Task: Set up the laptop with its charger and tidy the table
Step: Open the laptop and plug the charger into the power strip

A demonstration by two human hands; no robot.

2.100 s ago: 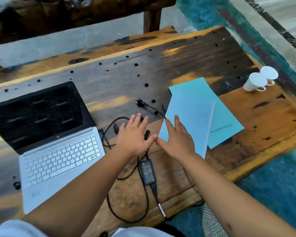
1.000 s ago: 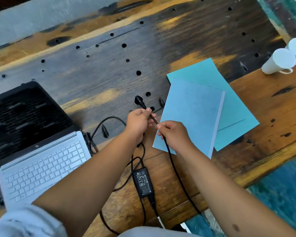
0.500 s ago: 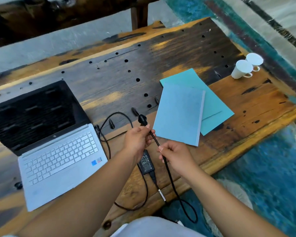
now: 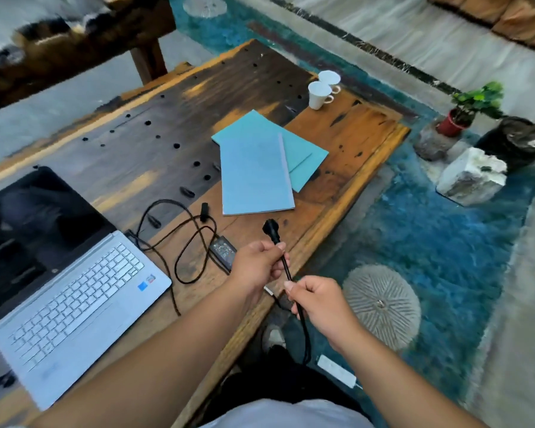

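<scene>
An open silver laptop (image 4: pixel 74 291) with a dark screen sits at the left of the wooden table (image 4: pixel 352 168). The black charger brick (image 4: pixel 223 249) lies beside it, its thin cable (image 4: pixel 179 239) looping to the laptop's side. My left hand (image 4: pixel 257 264) grips the black power cord just below its plug (image 4: pixel 270 227), which points up. My right hand (image 4: pixel 318 304) pinches the same cord (image 4: pixel 305 335) lower down, where it hangs past the table's front edge toward the floor.
Two blue folders (image 4: pixel 254 171) overlap mid-table. Two white cups (image 4: pixel 320 94) stand at the far right corner. A white power strip (image 4: pixel 337 370) lies on the blue rug (image 4: pixel 430 242) below. Potted plants (image 4: pixel 467 109) and a white stone (image 4: pixel 471 177) stand at the right.
Both hands took hold of the power cord near the folders and drew the plug end back toward the table's front edge. My view has swung right, showing the rug and floor.
</scene>
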